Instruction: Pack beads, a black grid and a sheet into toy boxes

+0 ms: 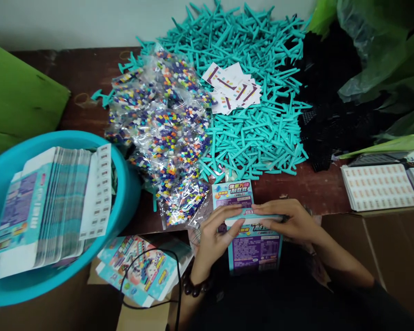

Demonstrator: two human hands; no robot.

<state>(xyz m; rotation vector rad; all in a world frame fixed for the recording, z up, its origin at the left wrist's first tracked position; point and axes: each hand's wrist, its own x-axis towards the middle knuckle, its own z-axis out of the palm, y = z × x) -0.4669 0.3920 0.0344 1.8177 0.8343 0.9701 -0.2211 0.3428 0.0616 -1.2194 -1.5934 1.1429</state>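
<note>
A blue and purple printed box (255, 250) stands close to my body, its narrow end face turned up. My left hand (221, 227) grips the left end of that edge, thumb on the near side and fingers over the far side. On the right end, my right hand (286, 218) pinches the same edge with thumb and fingers. Just beyond my fingers, another printed box (232, 193) of the same design lies on the table. Whether the box in my hands is filled cannot be seen.
Clear bags of colourful small blocks (169, 133) and a heap of turquoise plastic hammers (255, 142) cover the table, with leaflets (234, 87) on top. A blue tub (127, 202) holds flat cartons. Black plastic parts (320, 110) and sticker sheets (379, 186) are at right.
</note>
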